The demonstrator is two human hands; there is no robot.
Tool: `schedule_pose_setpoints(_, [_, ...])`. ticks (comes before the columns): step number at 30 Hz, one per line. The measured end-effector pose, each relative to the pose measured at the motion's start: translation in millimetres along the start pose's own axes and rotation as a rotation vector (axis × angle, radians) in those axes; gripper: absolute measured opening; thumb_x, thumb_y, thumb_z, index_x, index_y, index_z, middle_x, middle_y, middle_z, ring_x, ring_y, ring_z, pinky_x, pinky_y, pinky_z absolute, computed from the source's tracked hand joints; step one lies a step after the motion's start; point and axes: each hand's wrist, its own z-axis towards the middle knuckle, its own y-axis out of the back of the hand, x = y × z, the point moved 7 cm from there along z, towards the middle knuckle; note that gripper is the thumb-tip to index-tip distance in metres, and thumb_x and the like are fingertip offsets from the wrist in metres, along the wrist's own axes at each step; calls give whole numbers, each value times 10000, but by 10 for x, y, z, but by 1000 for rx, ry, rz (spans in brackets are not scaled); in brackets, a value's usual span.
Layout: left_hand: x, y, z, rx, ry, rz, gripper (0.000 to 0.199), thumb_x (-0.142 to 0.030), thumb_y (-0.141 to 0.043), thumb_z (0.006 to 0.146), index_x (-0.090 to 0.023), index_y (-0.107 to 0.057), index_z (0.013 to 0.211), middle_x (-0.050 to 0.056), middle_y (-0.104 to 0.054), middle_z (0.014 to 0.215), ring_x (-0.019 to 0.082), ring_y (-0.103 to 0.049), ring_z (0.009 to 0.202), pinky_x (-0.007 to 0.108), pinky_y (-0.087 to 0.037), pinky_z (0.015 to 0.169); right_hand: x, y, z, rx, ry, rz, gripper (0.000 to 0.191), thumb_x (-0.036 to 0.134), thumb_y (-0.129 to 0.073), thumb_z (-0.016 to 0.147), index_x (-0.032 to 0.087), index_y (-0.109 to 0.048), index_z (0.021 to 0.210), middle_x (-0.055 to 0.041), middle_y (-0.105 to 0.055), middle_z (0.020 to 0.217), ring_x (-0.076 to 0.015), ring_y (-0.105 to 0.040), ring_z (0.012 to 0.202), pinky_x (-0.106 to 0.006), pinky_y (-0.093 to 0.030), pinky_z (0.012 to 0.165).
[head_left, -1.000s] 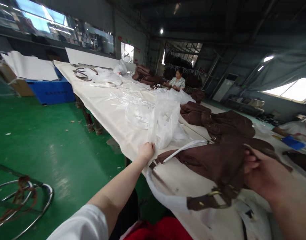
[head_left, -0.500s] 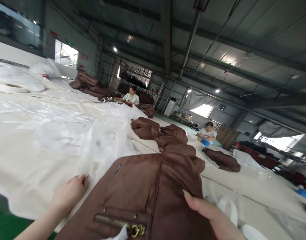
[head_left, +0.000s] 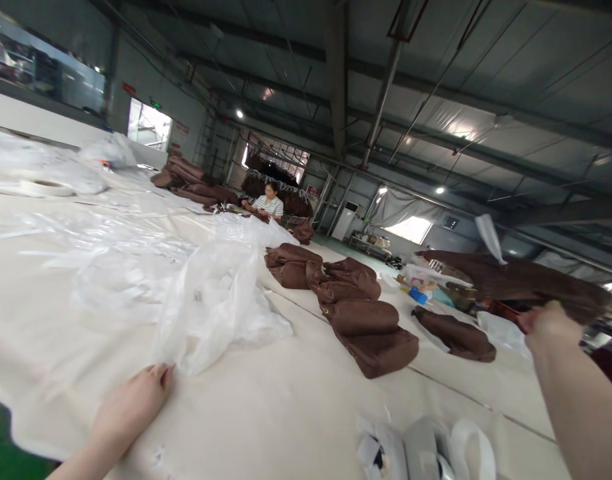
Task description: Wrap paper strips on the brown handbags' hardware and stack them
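My right hand (head_left: 551, 327) is raised at the right and grips a brown leather-like bag (head_left: 516, 277), held up above the table and spread out sideways. A white strip (head_left: 490, 238) sticks up from the bag's upper edge. Its far part is smeared by motion. On the cream-covered table (head_left: 286, 413), my left hand (head_left: 136, 400) rests with its fingers curled in and nothing visible in them. Just beyond its fingertips lies crumpled clear plastic film (head_left: 206, 307).
Several folded brown pieces (head_left: 369, 317) lie mid-table, with another (head_left: 456, 333) to their right. White rolls (head_left: 426, 447) stand at the near edge. Far off, a person in a striped top (head_left: 270, 203) sits by the table. A blue object (head_left: 417, 296) lies beyond the pieces.
My right hand has lifted the brown bag off the table in front of me and swung it up to the far right. My left hand has stayed nearly in place.
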Motion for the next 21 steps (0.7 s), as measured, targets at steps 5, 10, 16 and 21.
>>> schedule_pose_setpoints(5, [1, -1, -1, -19, 5, 16, 453, -469, -254, 897, -207, -591, 746, 129, -698, 872, 319, -666, 837, 425, -467, 732, -1501, -445, -51, -92, -248, -134, 273, 346, -548, 935, 164, -574, 1137, -62, -618, 1064, -152, -621, 831, -316, -545, 703])
schedule_pose_setpoints(10, [2, 39, -10, -28, 33, 33, 457, -465, -265, 886, -210, -602, 713, 134, -710, 874, 329, -665, 841, 434, -468, 735, -2790, -1038, -307, 38, -479, -305, 429, 431, -723, 773, 145, -594, 1065, -119, -647, 1046, -239, -650, 889, -374, -552, 712])
schedule_pose_setpoints(16, [3, 57, 7, -9, 73, 31, 442, -465, -282, 883, -214, -608, 722, 131, -719, 910, 329, -663, 878, 424, -463, 759, -3511, -1513, -490, 132, -606, -336, 586, 605, -617, 779, 134, -581, 1126, -192, -651, 1100, -308, -655, 948, -404, -554, 707])
schedule_pose_setpoints(21, [51, 24, 19, -15, 99, 41, 461, -491, -268, 893, -222, -603, 725, 116, -719, 893, 324, -664, 866, 416, -461, 742, -3609, -1754, -468, 228, -505, -321, 397, 434, -512, 935, 169, -529, 1229, -104, -583, 1206, -222, -614, 995, -407, -531, 815])
